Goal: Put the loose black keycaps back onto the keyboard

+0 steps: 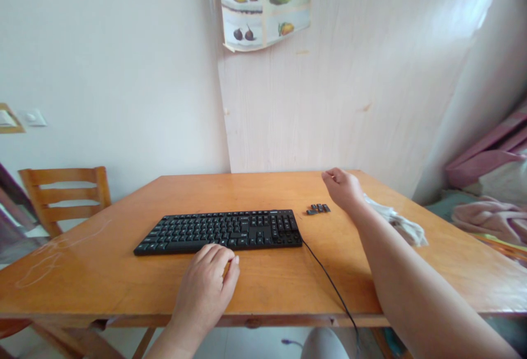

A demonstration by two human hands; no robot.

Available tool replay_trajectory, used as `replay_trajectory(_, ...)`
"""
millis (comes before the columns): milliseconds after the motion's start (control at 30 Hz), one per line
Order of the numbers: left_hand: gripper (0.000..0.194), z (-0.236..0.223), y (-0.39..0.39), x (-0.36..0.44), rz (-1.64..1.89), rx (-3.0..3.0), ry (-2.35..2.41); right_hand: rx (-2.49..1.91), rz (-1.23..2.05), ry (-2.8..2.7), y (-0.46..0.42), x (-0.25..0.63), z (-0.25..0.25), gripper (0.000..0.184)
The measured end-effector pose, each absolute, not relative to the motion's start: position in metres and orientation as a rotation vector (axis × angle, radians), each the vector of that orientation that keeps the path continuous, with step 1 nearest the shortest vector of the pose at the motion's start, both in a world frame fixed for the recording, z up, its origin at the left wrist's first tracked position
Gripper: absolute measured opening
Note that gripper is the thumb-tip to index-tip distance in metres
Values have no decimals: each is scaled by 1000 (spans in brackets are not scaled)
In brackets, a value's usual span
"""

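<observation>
A black keyboard (230,231) lies flat on the wooden table (280,287). My left hand (209,274) is at its front edge, palm down, with the fingers curled together and the thumb a little apart. Its fingertips are hidden, so I cannot tell whether it holds anything. Farther out on the right, my right hand (341,185) is closed in a fist above the table; what is inside, if anything, does not show. Several small black keycaps (318,209) lie in a cluster between the keyboard and my right hand.
A black cable (329,282) runs from the keyboard over the table's front edge. A crumpled whitish cloth (401,224) lies beyond my right forearm. At the left stands a wooden chair (68,195). The wall carries a fruit poster (265,10).
</observation>
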State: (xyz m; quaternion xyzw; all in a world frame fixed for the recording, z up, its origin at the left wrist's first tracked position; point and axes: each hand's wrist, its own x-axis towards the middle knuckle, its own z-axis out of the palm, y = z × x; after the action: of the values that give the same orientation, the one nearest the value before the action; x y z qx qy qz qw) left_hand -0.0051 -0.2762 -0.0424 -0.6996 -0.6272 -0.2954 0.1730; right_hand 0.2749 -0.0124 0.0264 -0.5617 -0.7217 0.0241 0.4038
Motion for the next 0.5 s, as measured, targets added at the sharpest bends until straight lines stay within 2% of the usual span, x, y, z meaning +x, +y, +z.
replay_trajectory(500, 28, -45, -281, -16, -970, -1917, -1885, -1484, 200, -1992, 8, 282, 12, 26)
